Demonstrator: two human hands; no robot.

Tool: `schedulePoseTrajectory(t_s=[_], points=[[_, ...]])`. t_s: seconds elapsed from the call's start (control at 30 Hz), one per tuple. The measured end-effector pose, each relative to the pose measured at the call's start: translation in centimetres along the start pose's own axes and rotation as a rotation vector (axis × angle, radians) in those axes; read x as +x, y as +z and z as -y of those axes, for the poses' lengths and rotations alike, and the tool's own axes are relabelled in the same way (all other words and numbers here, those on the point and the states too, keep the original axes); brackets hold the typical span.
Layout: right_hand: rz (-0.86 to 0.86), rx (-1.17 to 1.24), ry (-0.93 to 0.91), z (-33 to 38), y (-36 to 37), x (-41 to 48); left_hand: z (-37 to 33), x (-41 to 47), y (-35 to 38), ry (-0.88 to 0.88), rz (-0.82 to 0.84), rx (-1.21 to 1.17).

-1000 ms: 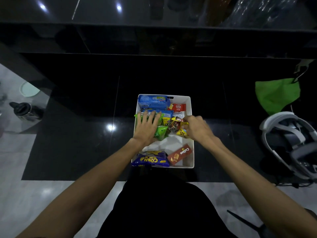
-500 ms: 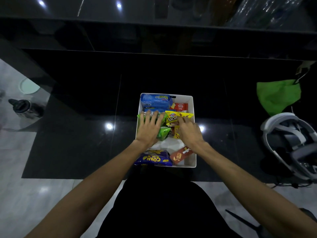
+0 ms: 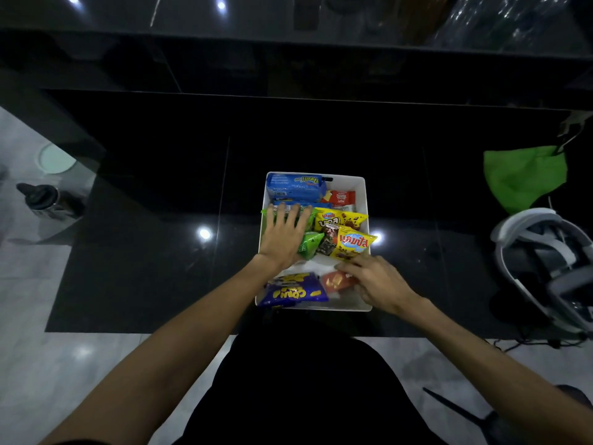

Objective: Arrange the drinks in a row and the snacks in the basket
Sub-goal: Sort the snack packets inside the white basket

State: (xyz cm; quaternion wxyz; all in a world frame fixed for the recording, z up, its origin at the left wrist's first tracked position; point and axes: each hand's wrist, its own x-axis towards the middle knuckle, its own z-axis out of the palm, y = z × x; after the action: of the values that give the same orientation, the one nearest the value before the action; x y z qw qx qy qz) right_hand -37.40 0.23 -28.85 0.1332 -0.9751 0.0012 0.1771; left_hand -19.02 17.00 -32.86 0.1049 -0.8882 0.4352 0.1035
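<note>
A white basket (image 3: 365,200) stands on the black counter, filled with snack packs. A blue pack (image 3: 295,186) lies at its far end, a red pack (image 3: 341,198) beside it, two yellow packs (image 3: 351,244) in the middle, and a blue corn pack (image 3: 293,293) at the near left. My left hand (image 3: 284,236) lies flat with spread fingers on a green pack (image 3: 309,245) at the basket's left side. My right hand (image 3: 375,284) reaches into the near right corner, fingers on a red box (image 3: 335,279), grip unclear. No drinks are visible on the counter.
A green cloth (image 3: 523,178) and a white headset (image 3: 545,268) with cables lie at the counter's right. A dark bottle (image 3: 45,200) stands on the floor at left. A dark glossy shelf (image 3: 288,24) runs along the back.
My right hand has drawn back from the yellow packs in the middle to the red box at the basket's near right. The yellow packs now lie uncovered. My left hand has stayed put.
</note>
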Motion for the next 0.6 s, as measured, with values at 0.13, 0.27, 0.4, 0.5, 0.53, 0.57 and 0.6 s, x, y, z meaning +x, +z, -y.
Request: schedulePoseTrajectory(t_s=[0.13, 0.27, 0.4, 0.5, 0.53, 0.57, 0.6], points=[[-0.177, 0.032, 0.241, 0.5, -0.4, 1.9, 0.1, -0.1, -0.4, 0.012, 0.016, 0.029], [-0.233, -0.02, 0.32, 0.4, -0.8, 3.4, 0.3, -0.2, -1.3, 0.037, 0.021, 0.041], [-0.261, -0.02, 0.334, 0.3, -0.6, 3.7, 0.8, -0.7, -1.8, 0.061, 0.014, 0.0], [-0.244, -0.016, 0.326, 0.2, -0.5, 3.7, 1.3, -1.9, -2.1, 0.132, -0.024, -0.093], [-0.243, -0.008, 0.329, 0.1, -0.5, 3.7, 1.4, -2.6, -2.2, 0.156, -0.068, -0.163], [-0.243, -0.002, 0.334, 0.1, -0.4, 3.7, 1.4, -3.6, -2.4, 0.178, -0.127, -0.251], [-0.244, 0.003, 0.339, 0.2, -0.4, 3.7, 1.2, -4.6, -2.4, 0.206, -0.206, -0.342]])
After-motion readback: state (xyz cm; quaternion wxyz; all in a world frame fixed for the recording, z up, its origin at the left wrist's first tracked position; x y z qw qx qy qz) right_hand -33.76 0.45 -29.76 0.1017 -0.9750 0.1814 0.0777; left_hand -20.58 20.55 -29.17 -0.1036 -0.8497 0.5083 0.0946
